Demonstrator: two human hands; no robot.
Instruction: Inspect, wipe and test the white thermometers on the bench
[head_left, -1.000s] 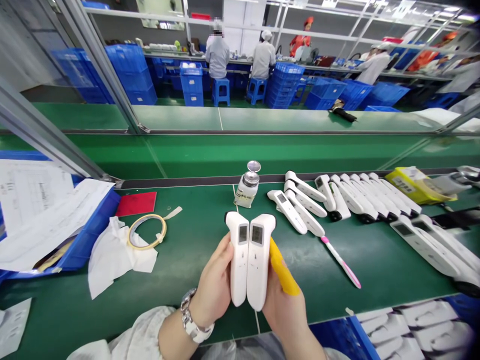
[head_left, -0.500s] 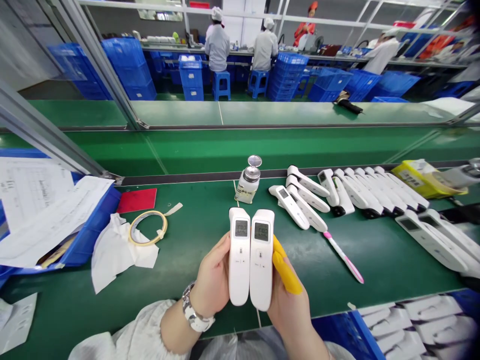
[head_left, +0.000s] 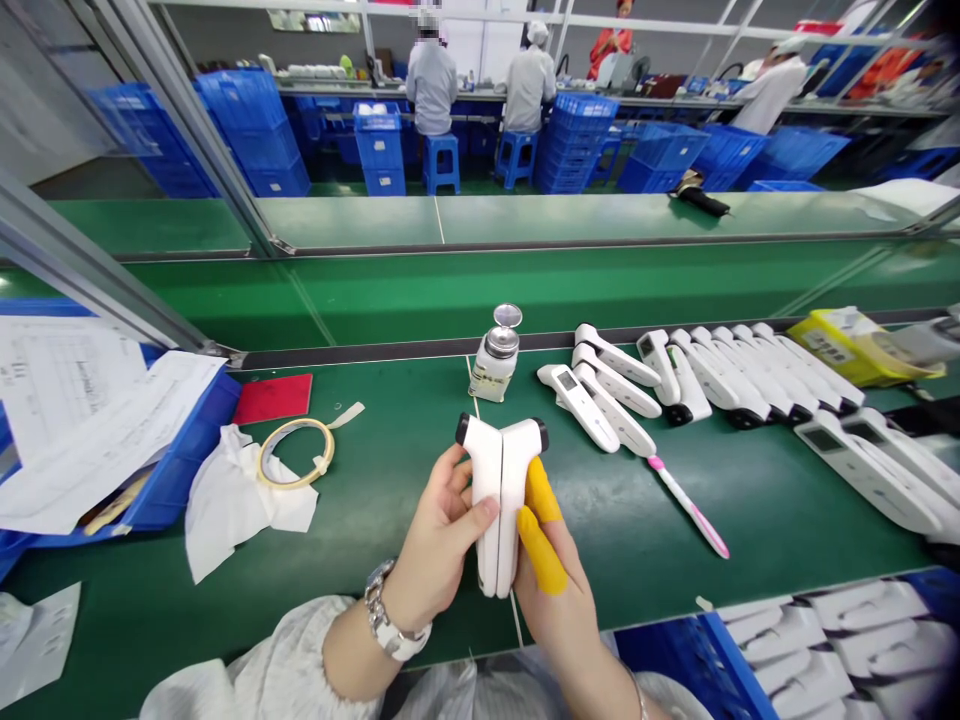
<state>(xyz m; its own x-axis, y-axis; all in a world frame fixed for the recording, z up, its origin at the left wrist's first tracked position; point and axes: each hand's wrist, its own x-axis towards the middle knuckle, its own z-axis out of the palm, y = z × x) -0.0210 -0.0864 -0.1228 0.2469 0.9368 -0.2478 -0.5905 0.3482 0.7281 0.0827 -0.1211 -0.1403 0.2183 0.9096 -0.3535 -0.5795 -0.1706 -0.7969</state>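
Thermometer pair (head_left: 511, 500): two white ones side by side, touching along their handles, held above the green surface (head_left: 375, 490), dark-tipped heads flaring apart in a Y.
Left hand (head_left: 435, 550): half closed around the left one, thumb across its near side; I see a silver watch (head_left: 397, 637) on the wrist.
Right hand (head_left: 566, 610): partly curled, gripping the right one from its outer side, with yellow finger covers (head_left: 544, 560) on two digits.
Bottle (head_left: 493, 378): upright just beyond the pair, metal-topped.
Right of the bottle: a small thermometer cluster (head_left: 583, 408), then a slanting thermometer row (head_left: 739, 380) and a yellow box (head_left: 832, 348).
Pink-and-white stick (head_left: 688, 507): lying flat, running from near the cluster toward my lower right.
Left side: a tape roll (head_left: 264, 462) on a crumpled white sheet (head_left: 214, 510), a red card (head_left: 274, 399) near it, papers (head_left: 82, 420) in a blue bin (head_left: 199, 425).
Lower right: a blue tray (head_left: 724, 645) of white pieces (head_left: 862, 640), probably more thermometers, though that edge is too dim for me to be sure.
Background: two people (head_left: 432, 90) in white, seated.
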